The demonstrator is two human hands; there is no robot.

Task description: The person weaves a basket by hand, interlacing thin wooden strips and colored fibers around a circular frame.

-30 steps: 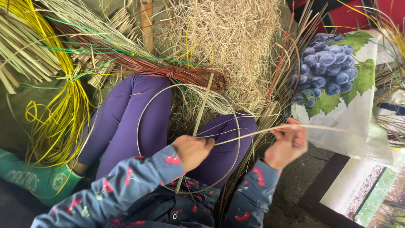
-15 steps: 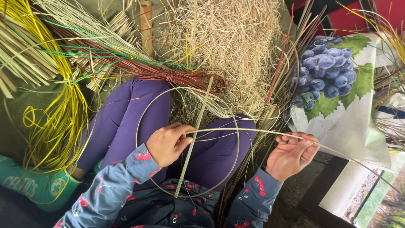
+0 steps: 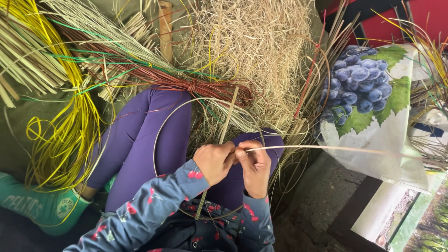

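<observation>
Right hand (image 3: 254, 165) now drawn in against left hand (image 3: 215, 161), both pinching one thin pale reed strip (image 3: 326, 148) over purple-clad knees (image 3: 140, 140)

My right hand (image 3: 254, 165) has come in from the right to touch my left hand (image 3: 214, 161); both now pinch the pale strip (image 3: 326, 149) together over my lap.

I see soft, even daylight — bright, with no hard shadows and no glare. The middle looks sharp. The long pale strip (image 3: 354, 150) blurs a little toward the right. Things bend slightly at the edges — the bottom right corner looks fuzzy.
</observation>
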